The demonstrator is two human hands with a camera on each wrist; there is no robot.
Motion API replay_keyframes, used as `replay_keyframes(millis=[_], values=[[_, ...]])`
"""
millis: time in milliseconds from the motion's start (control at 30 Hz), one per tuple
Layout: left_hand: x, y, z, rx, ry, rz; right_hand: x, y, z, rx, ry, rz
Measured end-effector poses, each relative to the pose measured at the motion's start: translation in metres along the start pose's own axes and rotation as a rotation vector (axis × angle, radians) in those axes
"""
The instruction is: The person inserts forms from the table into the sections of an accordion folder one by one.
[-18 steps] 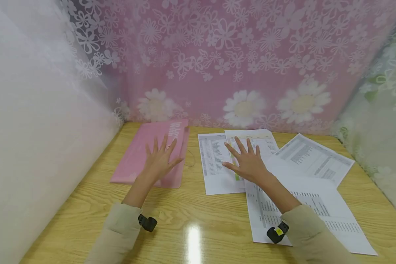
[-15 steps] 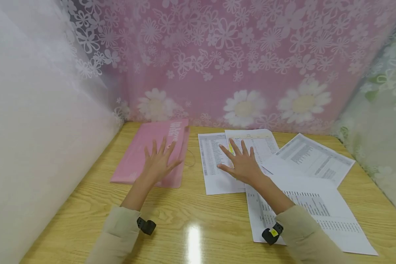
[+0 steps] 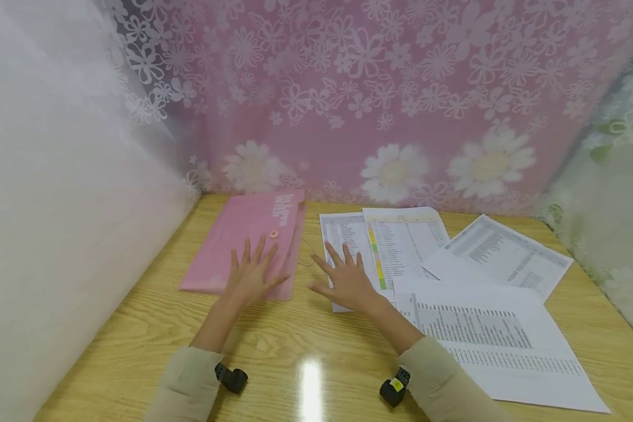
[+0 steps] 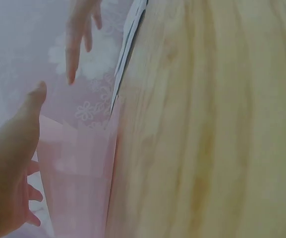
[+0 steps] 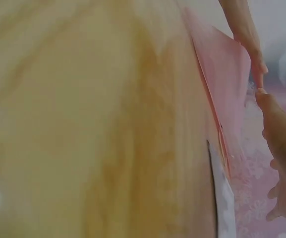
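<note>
1. A pink folder (image 3: pixel 245 243) lies flat on the wooden table (image 3: pixel 306 346), toward its far left corner, with a small round button clasp (image 3: pixel 274 234) on its flap and white lettering near its far edge.
2. The left hand (image 3: pixel 253 275) lies over the near right part of the folder, fingers straight and spread, gripping nothing.
3. The right hand (image 3: pixel 348 281) is just beside the folder's right edge, over the near left corner of a printed sheet (image 3: pixel 343 246); its fingers are also straight and spread apart, holding nothing.
4. From the left wrist camera the folder (image 4: pixel 78 163) shows as a pink slab beside bare wood, with the right hand (image 4: pixel 78 34) beyond it.
5. More printed sheets lie to the right: one with a coloured strip (image 3: pixel 406 240), one angled at the far right (image 3: pixel 506 255), and a large one nearest the person (image 3: pixel 496 340).
6. Flowered curtains (image 3: pixel 380 99) close off the back of the table.
</note>
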State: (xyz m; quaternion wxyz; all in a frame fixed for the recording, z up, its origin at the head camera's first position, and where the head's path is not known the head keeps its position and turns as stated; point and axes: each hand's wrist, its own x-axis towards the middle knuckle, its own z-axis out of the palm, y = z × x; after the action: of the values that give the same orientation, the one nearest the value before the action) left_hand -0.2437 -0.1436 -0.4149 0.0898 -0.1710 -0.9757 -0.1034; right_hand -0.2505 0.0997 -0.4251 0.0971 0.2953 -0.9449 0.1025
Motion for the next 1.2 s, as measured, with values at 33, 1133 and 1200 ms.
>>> replay_keyframes(millis=[33,1133,1200], values=[[-0.001,0.000,0.001,-0.008,-0.001,0.001,0.002,-0.004,0.004,0.018,-0.002,-0.004],[0.027,0.001,-0.002,-0.476,-0.094,-0.053,0.010,-0.035,0.061,0.053,-0.020,-0.014],[0.031,0.001,-0.002,-0.482,-0.130,-0.062,0.011,-0.036,0.061,0.051,-0.017,-0.021]])
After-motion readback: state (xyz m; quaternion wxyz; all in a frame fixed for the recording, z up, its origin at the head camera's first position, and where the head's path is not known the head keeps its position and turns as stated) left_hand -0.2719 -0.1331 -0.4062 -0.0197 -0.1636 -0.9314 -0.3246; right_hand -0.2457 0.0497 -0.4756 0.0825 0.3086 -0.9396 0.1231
